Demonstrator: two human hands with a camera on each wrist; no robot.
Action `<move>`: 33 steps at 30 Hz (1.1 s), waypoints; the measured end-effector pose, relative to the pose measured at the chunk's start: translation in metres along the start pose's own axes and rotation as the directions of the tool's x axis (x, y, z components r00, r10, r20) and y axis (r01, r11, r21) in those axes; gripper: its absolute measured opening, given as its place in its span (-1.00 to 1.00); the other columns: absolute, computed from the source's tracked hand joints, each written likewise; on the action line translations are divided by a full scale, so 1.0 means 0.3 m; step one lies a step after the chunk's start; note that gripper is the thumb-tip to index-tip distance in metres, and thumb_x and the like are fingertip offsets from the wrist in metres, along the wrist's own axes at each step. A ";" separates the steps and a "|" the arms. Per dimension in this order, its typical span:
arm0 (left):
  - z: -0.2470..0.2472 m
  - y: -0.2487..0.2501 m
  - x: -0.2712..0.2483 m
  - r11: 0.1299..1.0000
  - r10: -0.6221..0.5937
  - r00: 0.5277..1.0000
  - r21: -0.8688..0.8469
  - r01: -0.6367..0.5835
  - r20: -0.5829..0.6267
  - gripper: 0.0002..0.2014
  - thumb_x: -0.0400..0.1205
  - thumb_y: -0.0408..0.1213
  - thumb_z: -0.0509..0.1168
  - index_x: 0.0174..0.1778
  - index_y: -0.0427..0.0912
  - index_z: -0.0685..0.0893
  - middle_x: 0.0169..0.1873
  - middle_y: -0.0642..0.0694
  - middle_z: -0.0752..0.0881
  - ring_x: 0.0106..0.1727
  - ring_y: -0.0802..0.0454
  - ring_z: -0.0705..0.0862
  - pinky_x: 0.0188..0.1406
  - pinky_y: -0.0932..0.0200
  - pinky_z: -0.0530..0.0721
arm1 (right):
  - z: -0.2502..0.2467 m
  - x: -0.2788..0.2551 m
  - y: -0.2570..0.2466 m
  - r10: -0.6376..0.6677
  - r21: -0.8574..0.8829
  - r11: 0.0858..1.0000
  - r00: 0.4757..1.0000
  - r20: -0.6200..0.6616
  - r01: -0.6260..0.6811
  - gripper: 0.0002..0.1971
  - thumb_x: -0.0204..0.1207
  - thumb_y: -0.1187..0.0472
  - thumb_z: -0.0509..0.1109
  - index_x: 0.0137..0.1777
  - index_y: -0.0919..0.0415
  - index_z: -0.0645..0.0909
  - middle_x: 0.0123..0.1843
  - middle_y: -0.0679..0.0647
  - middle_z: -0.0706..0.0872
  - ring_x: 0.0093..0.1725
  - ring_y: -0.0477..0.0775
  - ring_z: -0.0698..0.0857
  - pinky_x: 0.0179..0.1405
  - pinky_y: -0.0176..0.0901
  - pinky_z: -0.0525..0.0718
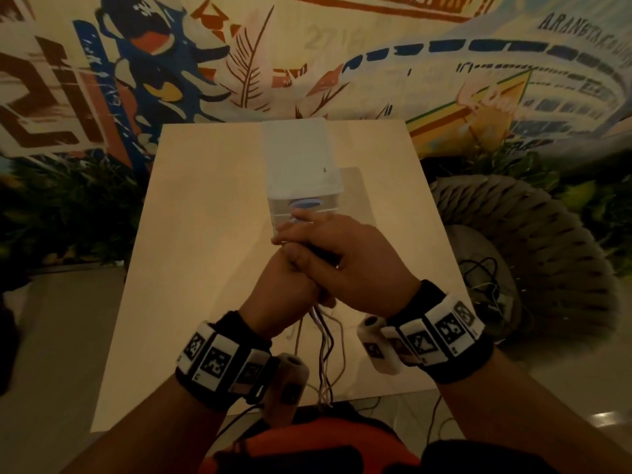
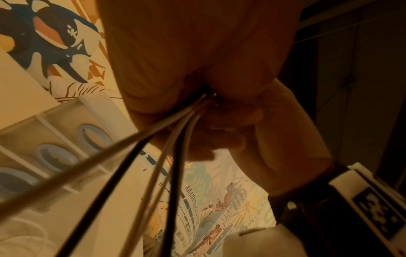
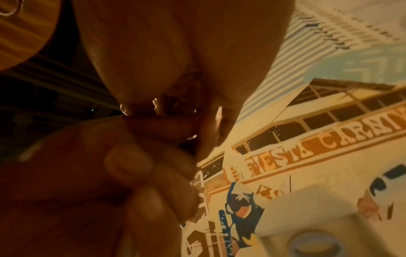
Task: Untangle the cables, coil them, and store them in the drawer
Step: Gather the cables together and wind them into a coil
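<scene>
Both hands meet over the light wooden table (image 1: 205, 234), just in front of the white drawer unit (image 1: 301, 172) with blue oval handles (image 1: 305, 204). My left hand (image 1: 290, 282) grips a bundle of black and white cables (image 1: 325, 343), whose loose ends hang down past the table's front edge. My right hand (image 1: 307, 244) lies over the left one, its fingers and thumb curled round the dark upper part of the bundle. In the left wrist view the cables (image 2: 175, 139) fan out of my closed fist, with the drawer unit (image 2: 66, 139) at the left. All its drawers look closed.
A woven grey chair (image 1: 547, 234) stands at the right of the table, with another tangle of thin cables (image 1: 485, 278) on its seat. A painted mural wall (image 1: 307, 63) rises behind the table. Thin wires (image 1: 434, 415) trail on the floor near my lap.
</scene>
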State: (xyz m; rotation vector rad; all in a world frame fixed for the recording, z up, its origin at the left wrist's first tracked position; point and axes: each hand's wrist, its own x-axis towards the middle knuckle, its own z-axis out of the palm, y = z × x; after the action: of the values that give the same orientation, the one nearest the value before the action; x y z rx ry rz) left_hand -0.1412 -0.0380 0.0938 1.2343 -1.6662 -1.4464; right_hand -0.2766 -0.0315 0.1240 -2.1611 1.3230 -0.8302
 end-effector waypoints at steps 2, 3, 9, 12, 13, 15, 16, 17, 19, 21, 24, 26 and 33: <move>0.006 -0.002 0.003 1.000 -0.015 1.000 -0.024 0.015 -0.017 -0.55 0.63 -0.60 0.24 -0.34 0.10 0.66 -0.55 -0.18 0.65 -0.49 -0.07 0.62 -0.50 0.11 0.58 | 0.018 -0.001 0.004 0.031 0.062 0.998 0.999 -0.040 -0.029 -0.72 0.71 0.07 0.36 0.35 0.01 0.73 0.48 -0.05 0.68 0.62 -0.11 0.46 0.56 -0.15 0.46; 0.007 0.006 -0.002 0.995 -0.027 1.000 -0.092 0.027 0.000 -0.56 0.66 -0.56 0.22 -0.33 0.11 0.69 -0.55 -0.28 0.59 -0.54 -0.12 0.51 -0.55 0.08 0.46 | 0.025 -0.004 0.017 0.052 0.127 0.991 0.995 -0.088 -0.041 -0.68 0.68 0.07 0.41 0.40 0.02 0.70 0.54 -0.03 0.64 0.63 -0.09 0.46 0.58 -0.08 0.48; -0.034 0.034 0.016 0.892 -0.036 0.995 -0.451 -0.011 -0.095 -0.53 0.77 -0.06 0.23 -0.41 -0.26 0.60 -0.54 -0.24 0.52 -0.48 -0.14 0.52 -0.36 -0.02 0.52 | 0.102 -0.058 0.095 0.174 0.716 0.589 0.923 0.342 -0.376 -0.24 0.52 0.17 0.54 0.67 0.02 0.28 0.38 0.18 0.73 0.33 0.05 0.75 0.28 0.20 0.76; -0.070 0.031 0.032 0.873 -0.039 0.992 -0.487 -0.023 -0.116 -0.52 0.74 0.02 0.20 -0.46 -0.18 0.55 -0.63 -0.17 0.48 -0.52 -0.17 0.59 -0.27 -0.04 0.69 | 0.150 -0.073 0.091 0.270 0.472 0.742 0.856 0.440 -0.477 -0.93 0.70 0.05 0.39 0.12 -0.04 0.65 -0.29 0.04 0.78 -0.36 -0.12 0.71 -0.24 -0.16 0.76; -0.078 0.026 0.037 0.863 -0.053 0.991 -0.504 -0.016 -0.121 -0.53 0.72 0.04 0.21 -0.45 -0.17 0.56 -0.60 -0.15 0.49 -0.52 -0.15 0.57 -0.22 -0.12 0.70 | 0.161 -0.078 0.094 0.305 0.408 0.781 0.859 0.411 -0.473 -0.80 0.74 -0.03 0.31 -0.04 0.01 0.67 -0.39 0.04 0.68 -0.45 -0.11 0.62 -0.33 -0.16 0.69; -0.085 -0.002 0.041 0.859 -0.094 0.989 -0.511 0.024 -0.111 -0.49 0.74 0.07 0.19 -0.45 -0.20 0.55 -0.61 -0.16 0.46 -0.52 -0.16 0.53 -0.13 -0.21 0.74 | 0.178 -0.088 0.095 0.332 0.370 0.793 0.853 0.404 -0.484 -0.62 0.78 -0.07 0.21 -0.23 0.07 0.60 -0.50 -0.08 0.57 -0.51 -0.16 0.52 -0.38 -0.29 0.58; -0.087 -0.020 0.040 0.855 -0.115 0.990 -0.516 0.057 -0.081 -0.47 0.75 0.08 0.16 -0.45 -0.21 0.51 -0.65 -0.15 0.42 -0.55 -0.15 0.50 -0.17 -0.14 0.78 | 0.183 -0.093 0.089 0.321 0.362 0.803 0.855 0.407 -0.474 -0.59 0.79 -0.06 0.18 -0.27 0.08 0.55 -0.53 -0.16 0.56 -0.53 -0.21 0.51 -0.38 -0.38 0.52; -0.088 -0.032 0.038 0.841 -0.129 0.991 -0.534 0.088 -0.041 -0.45 0.76 0.10 0.13 -0.45 -0.22 0.45 -0.67 -0.13 0.37 -0.59 -0.10 0.43 -0.31 -0.04 0.74 | 0.193 -0.100 0.092 0.298 0.348 0.821 0.860 0.414 -0.452 -0.58 0.80 -0.05 0.16 -0.28 0.09 0.52 -0.54 -0.22 0.55 -0.53 -0.23 0.51 -0.38 -0.43 0.48; -0.092 -0.051 0.033 0.789 -0.142 0.989 -0.597 0.145 0.052 -0.44 0.76 0.14 0.08 -0.45 -0.18 0.34 -0.66 -0.06 0.25 -0.62 0.00 0.19 -0.56 0.11 0.38 | 0.220 -0.118 0.109 0.288 0.326 0.828 0.845 0.450 -0.456 -0.55 0.78 -0.09 0.18 -0.23 0.22 0.53 -0.53 -0.17 0.53 -0.52 -0.22 0.50 -0.38 -0.38 0.48; -0.102 -0.074 0.028 0.753 -0.151 0.982 -0.631 0.189 0.115 -0.44 0.76 0.17 0.06 -0.45 -0.14 0.24 -0.61 -0.05 0.12 -0.58 0.01 0.01 -0.56 0.07 0.05 | 0.253 -0.152 0.138 0.287 0.312 0.814 0.806 0.518 -0.490 -0.50 0.73 -0.18 0.22 -0.11 0.31 0.58 -0.45 -0.04 0.54 -0.45 -0.11 0.56 -0.34 -0.24 0.55; -0.118 -0.120 0.018 0.736 -0.210 0.970 -0.633 0.238 0.120 -0.46 0.77 0.16 0.07 -0.42 -0.07 0.11 -0.54 -0.04 0.01 -0.55 0.04 -0.05 -0.57 0.11 -0.03 | 0.313 -0.243 0.209 0.329 0.269 0.777 0.731 0.597 -0.569 -0.65 0.69 -0.26 0.24 -0.17 -0.09 0.65 -0.35 -0.03 0.62 -0.32 -0.08 0.67 -0.19 -0.09 0.70; -0.128 -0.143 0.011 0.736 -0.266 0.959 -0.621 0.269 0.100 -0.46 0.77 0.16 0.07 -0.42 -0.05 0.09 -0.53 -0.03 0.01 -0.55 0.05 -0.04 -0.58 0.14 -0.03 | 0.350 -0.311 0.261 0.389 0.247 0.731 0.685 0.616 -0.636 -0.64 0.66 -0.30 0.27 -0.34 -0.22 0.59 -0.38 -0.10 0.59 -0.30 -0.04 0.70 -0.11 0.04 0.75; -0.179 -0.186 0.010 0.695 -0.401 0.914 -0.627 0.352 0.069 -0.45 0.77 0.17 0.08 -0.48 -0.02 0.18 -0.53 -0.02 0.02 -0.53 0.04 -0.06 -0.60 0.21 -0.01 | 0.375 -0.438 0.375 0.329 0.291 0.635 0.592 0.736 -0.715 -0.79 0.50 -0.28 0.47 0.02 -0.24 0.70 0.04 -0.10 0.82 0.11 -0.07 0.78 0.29 -0.03 0.69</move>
State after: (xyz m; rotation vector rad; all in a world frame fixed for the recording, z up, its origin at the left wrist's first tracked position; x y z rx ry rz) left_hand -0.0806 -0.0609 0.0515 1.2369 -0.7537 -1.9626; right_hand -0.3132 0.0481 -0.0628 -1.2213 1.0856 -0.1453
